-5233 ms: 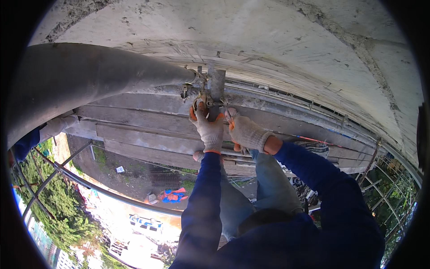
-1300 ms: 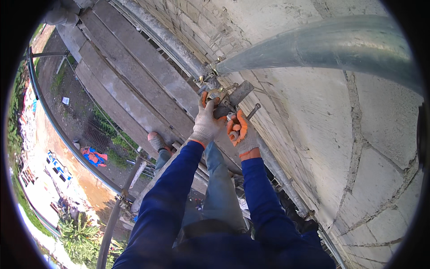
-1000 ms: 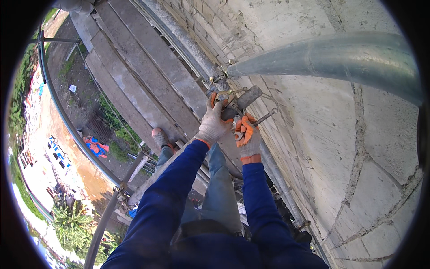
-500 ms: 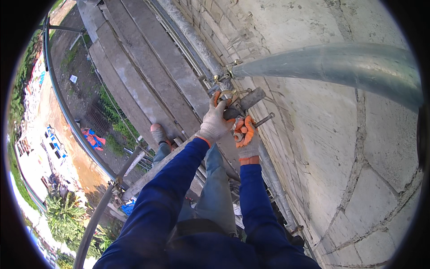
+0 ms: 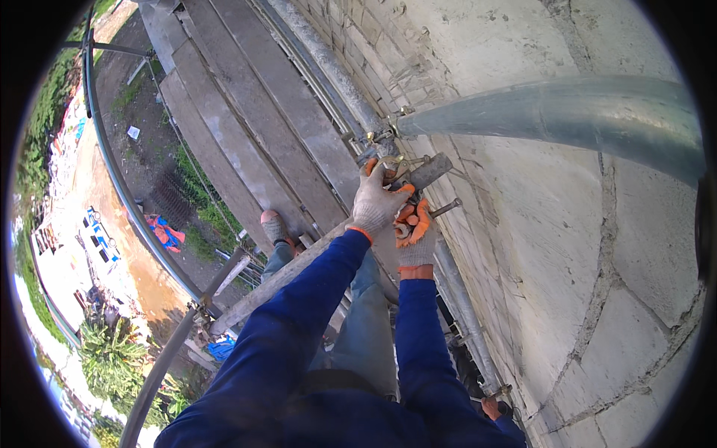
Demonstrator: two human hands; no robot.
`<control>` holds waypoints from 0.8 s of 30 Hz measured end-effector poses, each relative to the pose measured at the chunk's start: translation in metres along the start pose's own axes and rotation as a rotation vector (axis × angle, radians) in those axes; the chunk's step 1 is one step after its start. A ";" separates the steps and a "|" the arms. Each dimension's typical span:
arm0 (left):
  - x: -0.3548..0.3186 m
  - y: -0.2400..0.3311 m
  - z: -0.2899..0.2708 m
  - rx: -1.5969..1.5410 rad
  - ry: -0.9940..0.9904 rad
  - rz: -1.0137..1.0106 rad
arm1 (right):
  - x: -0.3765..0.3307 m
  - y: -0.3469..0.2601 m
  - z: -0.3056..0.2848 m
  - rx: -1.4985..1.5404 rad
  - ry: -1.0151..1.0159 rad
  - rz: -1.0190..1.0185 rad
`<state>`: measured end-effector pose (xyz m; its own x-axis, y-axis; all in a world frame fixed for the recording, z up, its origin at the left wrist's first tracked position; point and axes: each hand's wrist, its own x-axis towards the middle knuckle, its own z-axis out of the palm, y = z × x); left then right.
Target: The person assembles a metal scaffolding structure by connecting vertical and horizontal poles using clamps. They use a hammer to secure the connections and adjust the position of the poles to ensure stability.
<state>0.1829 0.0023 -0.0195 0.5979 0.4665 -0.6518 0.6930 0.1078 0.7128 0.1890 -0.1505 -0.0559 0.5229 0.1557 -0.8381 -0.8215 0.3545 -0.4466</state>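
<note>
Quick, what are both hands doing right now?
Left hand: closed on the clamp at the tube joint.
Right hand: closed on the same clamp, just below, by a bolt.

Soft, even daylight outdoors, seen through a strong fisheye lens

The block wall (image 5: 567,246) and the grey pipe (image 5: 567,119) are evenly lit, without harsh glare; shadows are faint. A black vignette rings the frame, and the scaffold planks (image 5: 246,134) and rail bend toward it. The far ground at left looks bright and slightly soft.

Clamp (image 5: 394,170) half hidden — gloved hands cover it
</note>
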 end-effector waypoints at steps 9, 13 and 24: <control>-0.012 -0.005 -0.003 0.050 0.013 0.048 | -0.001 0.001 -0.018 -0.082 0.009 -0.018; -0.016 -0.003 0.004 0.022 -0.044 0.050 | -0.009 -0.003 -0.021 0.078 -0.137 0.171; -0.030 0.000 0.003 0.608 0.122 0.362 | 0.005 -0.005 -0.011 -0.077 -0.012 0.039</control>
<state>0.1662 -0.0148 -0.0007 0.8080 0.4791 -0.3428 0.5827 -0.5642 0.5850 0.1930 -0.1619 -0.0615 0.4923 0.1793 -0.8517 -0.8562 0.2760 -0.4368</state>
